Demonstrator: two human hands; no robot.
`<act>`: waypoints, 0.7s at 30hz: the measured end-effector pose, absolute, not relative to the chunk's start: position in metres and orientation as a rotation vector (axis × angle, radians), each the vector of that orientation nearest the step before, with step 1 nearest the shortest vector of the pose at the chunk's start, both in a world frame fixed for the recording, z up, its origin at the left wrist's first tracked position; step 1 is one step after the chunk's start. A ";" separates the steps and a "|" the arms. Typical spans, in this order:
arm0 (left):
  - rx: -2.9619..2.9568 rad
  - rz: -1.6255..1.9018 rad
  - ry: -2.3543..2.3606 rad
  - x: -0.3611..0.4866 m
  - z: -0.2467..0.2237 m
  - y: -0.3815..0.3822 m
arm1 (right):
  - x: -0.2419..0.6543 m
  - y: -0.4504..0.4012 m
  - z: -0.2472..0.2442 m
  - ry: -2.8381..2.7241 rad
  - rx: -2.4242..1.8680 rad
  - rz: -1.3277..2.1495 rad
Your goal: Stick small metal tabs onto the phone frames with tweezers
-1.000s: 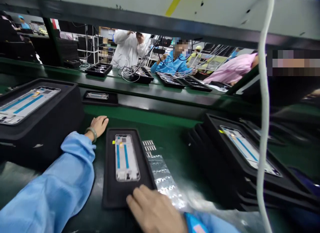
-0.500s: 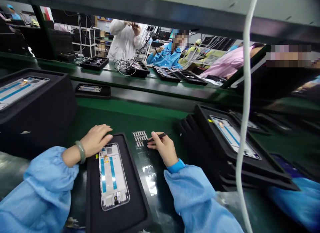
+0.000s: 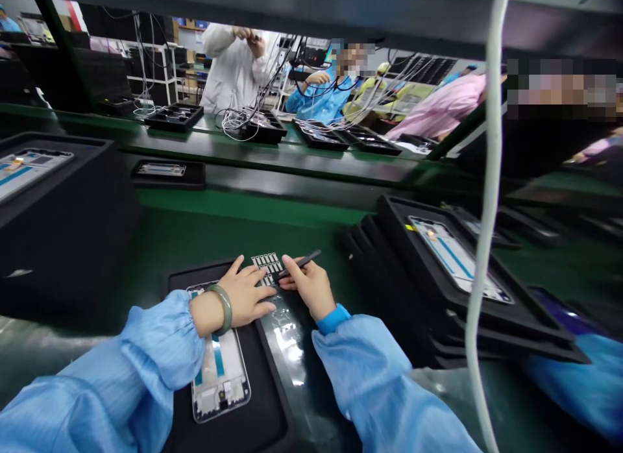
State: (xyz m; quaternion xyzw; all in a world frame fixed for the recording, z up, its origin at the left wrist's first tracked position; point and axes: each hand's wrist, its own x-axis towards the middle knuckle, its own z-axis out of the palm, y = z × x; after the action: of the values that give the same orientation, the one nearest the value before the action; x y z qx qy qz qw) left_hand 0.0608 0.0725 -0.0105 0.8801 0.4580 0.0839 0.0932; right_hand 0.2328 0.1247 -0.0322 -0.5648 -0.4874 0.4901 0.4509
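Observation:
My left hand [image 3: 243, 294], a green bangle on its wrist, reaches across the phone frame with its fingers spread. Its fingertips are at the near edge of a sheet of small metallic stickers [image 3: 266, 266]. Between the thumb and fingers of my right hand [image 3: 311, 285] are dark tweezers [image 3: 304, 259], their tip at the sheet's right side. Under my left wrist lies the silver phone frame [image 3: 226, 381] with blue strips, in a black foam tray [image 3: 265, 407]. The hand and sleeve hide the frame's upper part.
Stacked black trays [image 3: 389, 278] with another phone frame [image 3: 455, 261] stand at right, behind a hanging white cable [image 3: 487, 213]. A tall black tray stack [image 3: 63, 226] is at left. A small tray [image 3: 195, 174] sits at the back. Co-workers are beyond the shelf.
My left hand has moved right, from the tray's upper left edge over the phone frame to the sticker sheet. My right hand keeps the tweezers at the sheet. The view has shifted slightly.

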 end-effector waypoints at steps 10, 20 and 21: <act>2.528 0.259 1.637 0.080 -0.008 0.097 | 0.231 0.124 -0.032 -1.132 -1.359 1.192; 2.494 0.341 1.663 0.082 -0.012 0.089 | 0.229 0.112 -0.022 -1.050 -1.281 1.097; 2.496 0.354 1.659 0.081 -0.013 0.089 | 0.229 0.111 -0.021 -1.045 -1.271 1.088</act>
State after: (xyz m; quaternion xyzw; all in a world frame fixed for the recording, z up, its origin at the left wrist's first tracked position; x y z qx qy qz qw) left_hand 0.0812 0.0886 -0.0126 0.8255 0.5486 0.1170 0.0618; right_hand 0.2294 0.1109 -0.0213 -0.5374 -0.4417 0.4601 0.5517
